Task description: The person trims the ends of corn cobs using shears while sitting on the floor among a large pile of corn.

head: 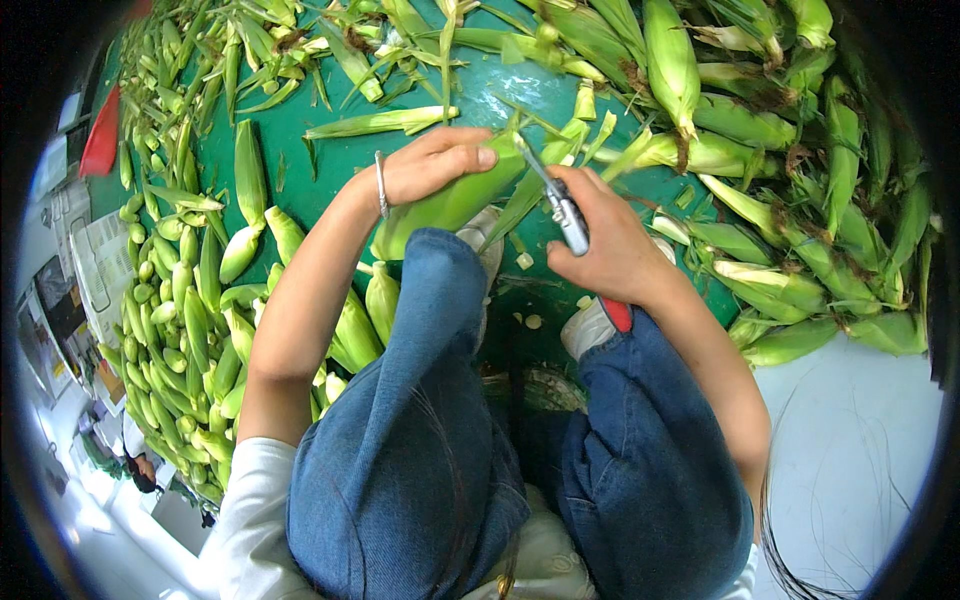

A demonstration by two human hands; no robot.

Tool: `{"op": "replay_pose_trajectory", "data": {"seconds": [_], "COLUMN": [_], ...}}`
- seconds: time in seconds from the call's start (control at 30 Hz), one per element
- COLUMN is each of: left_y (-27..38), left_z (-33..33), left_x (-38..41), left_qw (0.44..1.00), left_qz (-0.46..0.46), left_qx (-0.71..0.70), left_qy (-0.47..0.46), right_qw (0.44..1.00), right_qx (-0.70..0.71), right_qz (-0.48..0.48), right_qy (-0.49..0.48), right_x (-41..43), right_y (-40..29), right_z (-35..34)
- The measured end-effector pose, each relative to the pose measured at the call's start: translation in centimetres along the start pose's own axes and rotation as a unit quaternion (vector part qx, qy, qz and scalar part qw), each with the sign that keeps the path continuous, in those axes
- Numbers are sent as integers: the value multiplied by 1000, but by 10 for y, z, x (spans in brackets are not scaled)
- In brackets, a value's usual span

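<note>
An ear of corn in its green husk lies across the space above my knees, its wide end near my left knee. My left hand, with a silver bracelet at the wrist, grips it from above. In my right hand is a pair of pruning shears, its metal blade reaching up to the narrow end of the ear. A red handle tip shows below that hand. Loose husk leaves lie between the ear and the shears. My fingers hide part of the tool's grip.
Untrimmed corn ears are heaped on the right. To the left spreads a large pile of husked-in ears. Husk scraps litter the green floor ahead. A cut stub lies between my feet. Another person appears far left.
</note>
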State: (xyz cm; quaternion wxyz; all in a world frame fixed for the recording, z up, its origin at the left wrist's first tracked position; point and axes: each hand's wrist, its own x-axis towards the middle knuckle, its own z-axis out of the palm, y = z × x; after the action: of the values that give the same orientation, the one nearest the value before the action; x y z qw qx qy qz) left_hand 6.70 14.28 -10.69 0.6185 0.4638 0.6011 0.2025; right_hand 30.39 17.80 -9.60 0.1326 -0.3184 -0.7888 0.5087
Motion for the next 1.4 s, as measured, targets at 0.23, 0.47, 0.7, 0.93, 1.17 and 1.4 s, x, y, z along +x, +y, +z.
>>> {"op": "replay_pose_trajectory", "data": {"seconds": [0.23, 0.47, 0.7, 0.93, 1.17, 1.4], "left_y": [25, -112, -131, -50, -15, -49], "left_z": [-7, -78, -31, -5, 30, 14], "left_x": [1, -137, -254, -51, 18, -23], "left_qw": [981, 911, 916, 975, 842, 727], "left_qz": [-75, -334, -368, -98, 40, 62], "left_qx": [103, 186, 43, -188, -534, -594], "left_qy": [-147, 156, -157, 62, 69, 338], "right_qw": [971, 946, 947, 895, 974, 912], "right_qx": [179, -130, -110, 242, 132, 301], "right_qz": [160, 273, 216, 269, 136, 269], "right_qy": [19, 117, 212, 262, 126, -71], "right_x": [-10, -4, 40, -20, -36, -26], "right_y": [-5, 24, 99, 80, 40, 37], "right_z": [-6, -56, -99, -44, -10, 14]}}
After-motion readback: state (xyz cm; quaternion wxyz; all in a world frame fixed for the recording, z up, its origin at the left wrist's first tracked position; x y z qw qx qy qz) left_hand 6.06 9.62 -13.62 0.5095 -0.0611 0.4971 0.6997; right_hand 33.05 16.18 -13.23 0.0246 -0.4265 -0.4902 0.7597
